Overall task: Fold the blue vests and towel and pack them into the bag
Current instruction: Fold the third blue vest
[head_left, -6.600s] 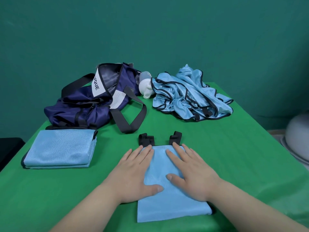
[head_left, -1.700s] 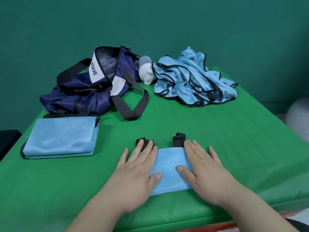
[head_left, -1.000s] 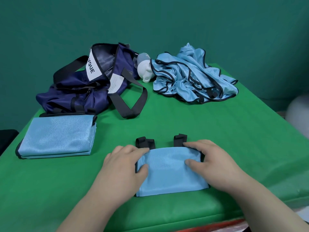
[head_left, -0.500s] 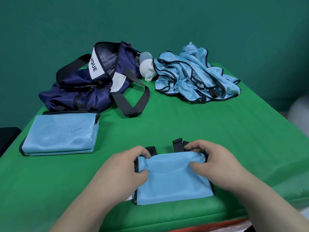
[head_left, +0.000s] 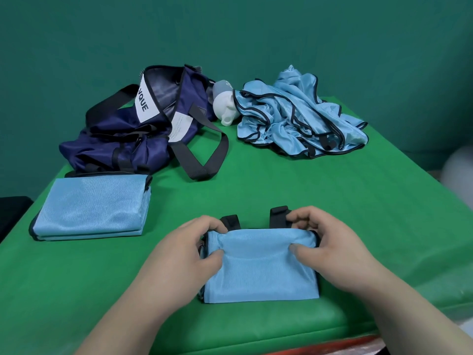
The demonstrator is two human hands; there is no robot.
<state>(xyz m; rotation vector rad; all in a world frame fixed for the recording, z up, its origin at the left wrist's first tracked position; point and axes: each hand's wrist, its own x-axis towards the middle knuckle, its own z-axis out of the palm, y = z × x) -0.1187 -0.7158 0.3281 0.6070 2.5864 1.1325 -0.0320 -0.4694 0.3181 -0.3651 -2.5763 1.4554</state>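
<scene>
A small folded blue vest (head_left: 261,267) with two black straps at its far edge lies near the table's front edge. My left hand (head_left: 184,254) pinches its left side, thumb on top. My right hand (head_left: 330,247) pinches its right side the same way. A larger folded blue piece (head_left: 89,206) rests at the left. Behind that piece sits the navy bag (head_left: 133,134), its mouth open and its black handles loose. A crumpled pile of blue vests (head_left: 299,116) with black trim lies at the back right.
A white and grey bottle (head_left: 224,103) lies between the bag and the crumpled pile. The green table cover (head_left: 307,188) ends close under my wrists, with a red edge below. A pale rounded object (head_left: 460,175) stands off the table at the right.
Flat palms pressed the vest at first. It was folded shorter, then both hands curled and took hold of its sides. It has lifted and shifted slightly toward the front edge.
</scene>
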